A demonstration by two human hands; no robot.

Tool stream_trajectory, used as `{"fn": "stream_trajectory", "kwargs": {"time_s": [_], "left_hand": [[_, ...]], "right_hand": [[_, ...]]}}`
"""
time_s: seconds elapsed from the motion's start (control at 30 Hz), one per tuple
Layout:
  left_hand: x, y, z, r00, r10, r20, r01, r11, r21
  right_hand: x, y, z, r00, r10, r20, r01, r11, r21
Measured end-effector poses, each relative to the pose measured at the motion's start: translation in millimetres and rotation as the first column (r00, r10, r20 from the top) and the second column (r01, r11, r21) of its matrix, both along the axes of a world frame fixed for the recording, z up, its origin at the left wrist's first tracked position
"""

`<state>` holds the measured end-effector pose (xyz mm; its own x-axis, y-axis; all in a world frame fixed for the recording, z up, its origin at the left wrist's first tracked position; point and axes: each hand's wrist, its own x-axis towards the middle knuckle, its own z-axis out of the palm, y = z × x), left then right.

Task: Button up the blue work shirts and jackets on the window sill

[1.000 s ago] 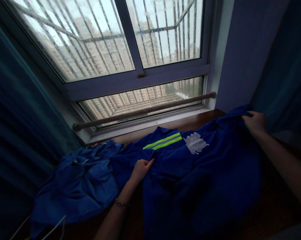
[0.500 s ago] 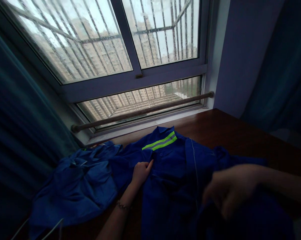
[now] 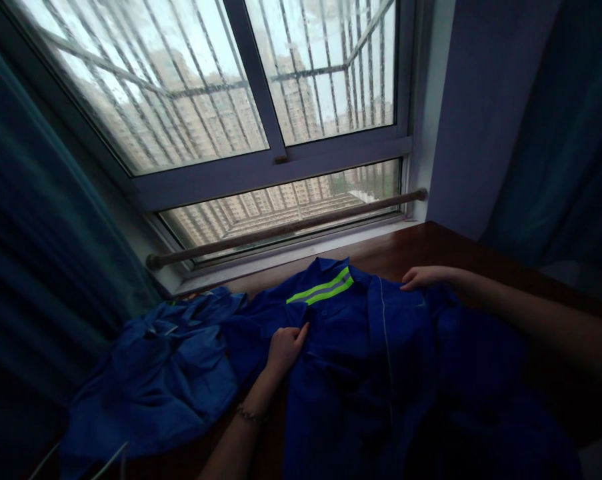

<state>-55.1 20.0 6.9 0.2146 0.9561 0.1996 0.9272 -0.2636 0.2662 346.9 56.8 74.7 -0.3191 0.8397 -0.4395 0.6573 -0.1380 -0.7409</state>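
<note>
One deep-blue jacket [image 3: 348,337] lies rumpled along the dark wooden worktop [image 3: 431,250], its collar toward the window, a lime-and-grey band [image 3: 322,288] across the chest and pale piping running down the cloth. From where I stand, the left hand [image 3: 285,348] has its grip closed on the front just below that band; the right hand [image 3: 425,277] touches the upper edge, fingers together, though whether they pinch I can't tell. A lighter blue garment [image 3: 165,373] lies heaped close by at the left, leaving little room there. Bare wood stretches behind the jacket's right part, up to the wall and sill, beneath a rail [image 3: 291,230].
</note>
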Motion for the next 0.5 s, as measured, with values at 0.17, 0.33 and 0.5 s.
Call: {"fn": "stream_trajectory", "kwargs": {"time_s": [0.17, 0.33, 0.5], "left_hand": [[-0.1, 0.7, 1.0, 1.000, -0.014, 0.004, 0.014, 1.000, 0.001], [-0.1, 1.7, -0.6, 0.999, -0.036, 0.032, 0.036, 0.999, 0.005], [-1.3, 3.5, -4.3, 0.998, -0.036, 0.053, 0.035, 0.999, 0.012]], "right_hand": [[42.4, 44.3, 80.4, 0.843, -0.523, 0.126, 0.236, 0.570, 0.787], [69.1, 74.3, 118.5, 0.820, -0.569, -0.061, 0.297, 0.332, 0.895], [50.5, 72.0, 106.2, 0.878, -0.393, 0.275, 0.069, 0.672, 0.737]]}}
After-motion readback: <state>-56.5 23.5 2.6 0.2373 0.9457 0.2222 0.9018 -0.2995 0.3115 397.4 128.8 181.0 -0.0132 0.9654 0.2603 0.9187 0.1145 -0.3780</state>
